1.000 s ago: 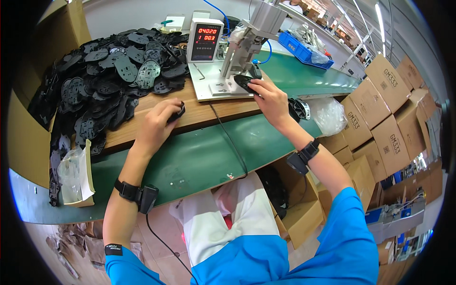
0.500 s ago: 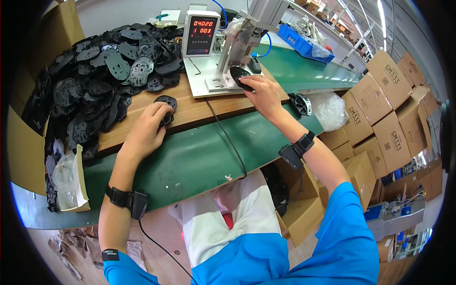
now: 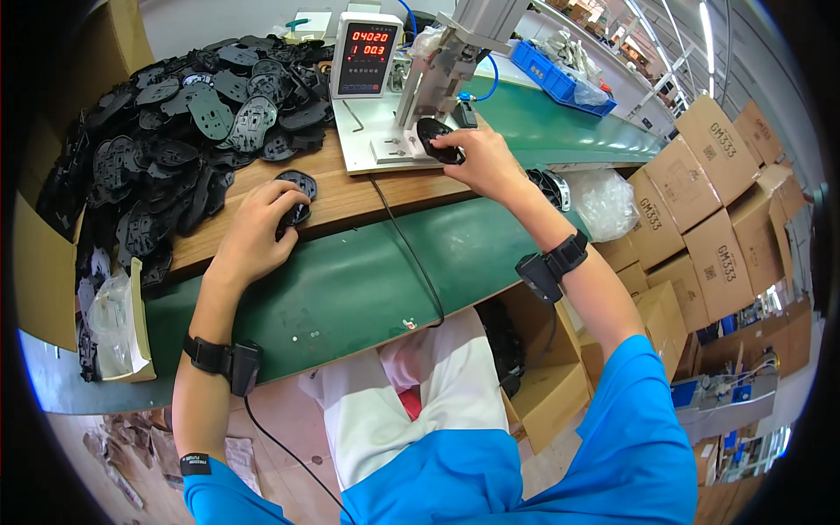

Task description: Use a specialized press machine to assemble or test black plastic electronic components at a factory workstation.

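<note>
My right hand (image 3: 486,164) pinches a black oval plastic shell (image 3: 435,140) at its near right edge. The shell is tilted up, just above the white base plate (image 3: 359,156) of a press (image 3: 429,87). My left hand (image 3: 255,229) has its fingers curled over a second black plastic shell (image 3: 300,182), at the front edge of the wooden board (image 3: 337,188). That hand hides part of the shell. A large heap of similar black shells (image 3: 166,166) lies to the left, some with grey-green inner faces.
A display box with red digits (image 3: 363,54) stands beside the press. Blue tray (image 3: 560,79) sits on the green belt behind. Stacked cartons (image 3: 700,201) rise at the right, by a clear plastic bag (image 3: 604,203). A black cable (image 3: 407,245) crosses the green table edge (image 3: 350,289).
The whole view has shifted slightly left. My left hand has slid a little left over its shell. The right hand's shell has turned slightly, still in the fingers.
</note>
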`<state>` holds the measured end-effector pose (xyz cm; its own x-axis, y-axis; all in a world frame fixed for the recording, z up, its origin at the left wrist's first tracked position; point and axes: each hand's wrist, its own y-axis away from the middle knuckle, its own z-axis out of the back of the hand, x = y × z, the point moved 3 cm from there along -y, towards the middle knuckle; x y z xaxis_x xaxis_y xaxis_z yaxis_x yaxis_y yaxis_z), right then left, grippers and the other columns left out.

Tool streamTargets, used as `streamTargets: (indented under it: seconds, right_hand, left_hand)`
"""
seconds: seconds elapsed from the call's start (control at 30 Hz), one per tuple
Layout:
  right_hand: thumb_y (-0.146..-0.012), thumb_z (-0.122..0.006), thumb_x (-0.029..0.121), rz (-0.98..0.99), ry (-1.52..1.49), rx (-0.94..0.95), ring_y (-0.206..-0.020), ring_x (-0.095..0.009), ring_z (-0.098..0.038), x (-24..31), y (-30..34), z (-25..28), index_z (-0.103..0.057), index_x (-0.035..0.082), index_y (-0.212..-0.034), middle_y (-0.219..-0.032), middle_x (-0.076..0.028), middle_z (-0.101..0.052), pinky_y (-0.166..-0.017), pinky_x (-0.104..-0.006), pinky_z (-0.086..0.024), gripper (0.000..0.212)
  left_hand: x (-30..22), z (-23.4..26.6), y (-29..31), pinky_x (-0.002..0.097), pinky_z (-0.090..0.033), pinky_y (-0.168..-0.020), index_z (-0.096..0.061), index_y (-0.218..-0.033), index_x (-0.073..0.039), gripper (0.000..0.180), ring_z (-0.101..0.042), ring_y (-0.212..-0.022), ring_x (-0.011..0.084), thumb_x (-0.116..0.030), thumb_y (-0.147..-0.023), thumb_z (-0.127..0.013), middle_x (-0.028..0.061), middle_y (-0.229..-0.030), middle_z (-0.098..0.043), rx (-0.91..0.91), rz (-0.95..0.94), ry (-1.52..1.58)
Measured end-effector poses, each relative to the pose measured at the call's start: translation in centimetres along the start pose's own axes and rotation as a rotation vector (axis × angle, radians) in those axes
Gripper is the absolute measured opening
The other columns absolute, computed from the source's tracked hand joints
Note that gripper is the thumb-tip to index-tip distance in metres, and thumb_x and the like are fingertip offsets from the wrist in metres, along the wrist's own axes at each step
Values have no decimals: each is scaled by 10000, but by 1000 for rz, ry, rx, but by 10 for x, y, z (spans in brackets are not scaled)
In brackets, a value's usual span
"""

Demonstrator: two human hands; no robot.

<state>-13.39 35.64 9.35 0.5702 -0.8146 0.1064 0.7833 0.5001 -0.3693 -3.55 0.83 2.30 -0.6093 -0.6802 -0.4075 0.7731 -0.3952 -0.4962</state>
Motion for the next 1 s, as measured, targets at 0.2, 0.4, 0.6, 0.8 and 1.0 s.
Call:
streamTargets:
  seconds: [0.2, 0.4, 0.6, 0.8, 1.0]
  right_hand:
    - [-746, -769, 150, 1, 4, -5, -956, -372, -754, -1, -1, 2, -823, 112, -1095, -978, -173, -793, -911, -464, -597, 355]
    - [-785, -798, 158, 2, 49, 34, -970, -362, -751, 1, -2, 0, -812, 78, -1147, -1043, -165, -800, -918, -457, -587, 372]
    - [-782, -794, 152, 36, 68, 5, -983, -354, -750, -2, 0, -4, -807, 69, -1135, -1055, -158, -800, -925, -452, -585, 364]
    - [-773, -793, 148, 31, 90, -6, -996, -342, -750, 0, -1, -8, -809, 77, -1122, -1067, -141, -803, -926, -452, -586, 356]
    - [-741, -815, 131, 53, 13, -84, -929, -373, -762, 2, 2, -7, -815, 90, -1078, -952, -184, -787, -882, -468, -605, 339]
  left_hand:
    - [1, -1, -1, 453, -490, -1098, -659, -1208, -20, 427, -599, -1285, 397, 62, -790, -665, 162, -1329, -637, 23, 54, 65]
    - [2, -2, -1, 450, -505, -1088, -653, -1238, -21, 447, -609, -1275, 392, 47, -797, -682, 162, -1336, -633, -34, -1, 4]
    - [1, -2, -1, 448, -510, -1077, -652, -1247, -22, 439, -619, -1254, 390, 42, -814, -688, 160, -1304, -642, -61, 46, 52]
    - [8, 4, 2, 454, -467, -1098, -659, -1270, -40, 453, -612, -1264, 386, 5, -822, -709, 173, -1280, -675, -98, 40, -83]
    - [7, 13, 0, 447, -482, -1063, -669, -1320, -54, 448, -635, -1246, 392, 21, -879, -678, 193, -1295, -695, -206, 111, -161]
